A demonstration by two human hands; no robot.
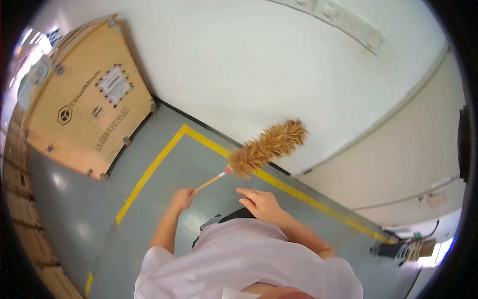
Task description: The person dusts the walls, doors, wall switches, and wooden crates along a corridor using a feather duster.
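My left hand [183, 199] is wrapped round the end of the thin wooden handle of a feather duster [269, 148]. Its fluffy tan head points up and to the right, in front of the white wall near the floor. A red and white collar joins head and handle. To the right of the handle, my right hand [261, 203] hangs in the air with its index finger stretched out and its thumb apart. Nothing is in it, and it does not touch the duster.
A large wooden crate [84, 107] with metal clips stands against the white wall [209, 60] at left. Yellow tape [154, 167] marks the grey floor. More crates [22, 199] line the left edge. A trolley [406, 250] with boxes stands far right, by a pale door [393, 149].
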